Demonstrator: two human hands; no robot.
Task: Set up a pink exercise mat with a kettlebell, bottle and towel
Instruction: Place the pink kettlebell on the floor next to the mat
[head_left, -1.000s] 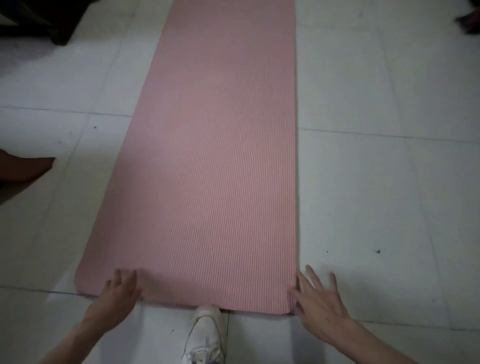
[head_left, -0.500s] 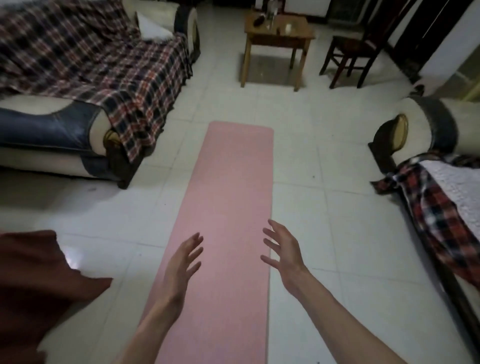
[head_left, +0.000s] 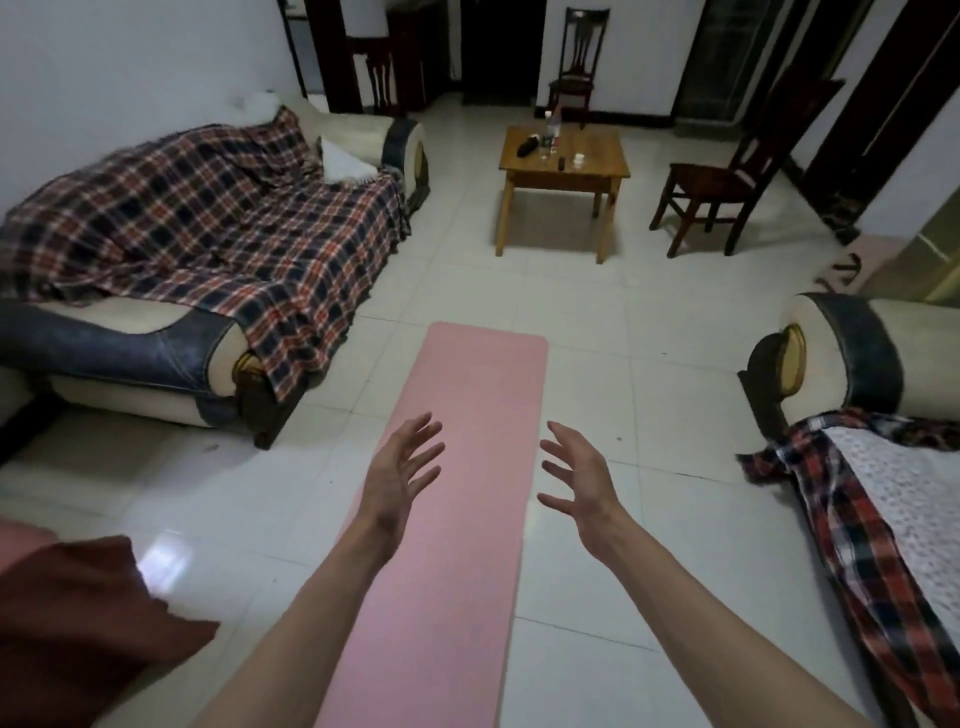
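Note:
The pink exercise mat (head_left: 478, 395) lies unrolled flat on the white tiled floor, running away from me down the middle of the room. My left hand (head_left: 397, 473) hovers over the mat's left half, fingers spread and holding nothing. My right hand (head_left: 579, 478) floats above the mat's right edge, also spread and free. A clear bottle (head_left: 553, 123) stands on the small wooden table (head_left: 597, 174) far ahead. No kettlebell or towel can be made out.
A sofa with a plaid blanket (head_left: 208, 223) lines the left side. Another sofa (head_left: 852, 358) with plaid cloth stands at the right. A wooden chair (head_left: 722, 182) sits right of the table. A reddish-brown cloth (head_left: 78, 618) fills the lower left corner.
My view has lifted from the mat's near end to the whole room. Both hands have left the mat's near edge and now hover in the air, spread apart.

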